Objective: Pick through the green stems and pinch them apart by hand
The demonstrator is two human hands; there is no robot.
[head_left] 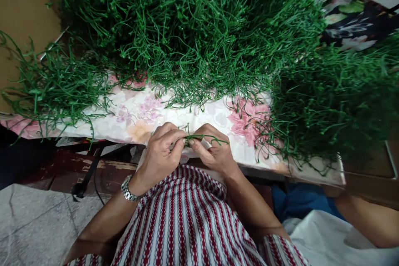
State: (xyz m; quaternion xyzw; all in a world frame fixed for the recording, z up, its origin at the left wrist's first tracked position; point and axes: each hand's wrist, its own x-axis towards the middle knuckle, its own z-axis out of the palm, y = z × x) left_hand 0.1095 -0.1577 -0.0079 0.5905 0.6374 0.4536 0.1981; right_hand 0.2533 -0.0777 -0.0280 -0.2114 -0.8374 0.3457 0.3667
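Close to the table's front edge, my left hand (163, 149) and my right hand (213, 149) are held together in front of my striped shirt. Thumb and fingers of both pinch a thin green stem (218, 140), which looks like part of an artificial plant. Its curled end sticks out over the right fingers, and a short sprig rises between the hands. The exact spot where the fingertips meet it is partly hidden. Beyond my hands lies a large heap of similar green stems (193, 20).
Smaller piles of green stems lie at the left (59, 83) and right (330, 108). A floral tablecloth (174, 114) covers the table. A black flowered bag (352, 20) stands at the back right. Another person's arm (370, 218) is at the lower right.
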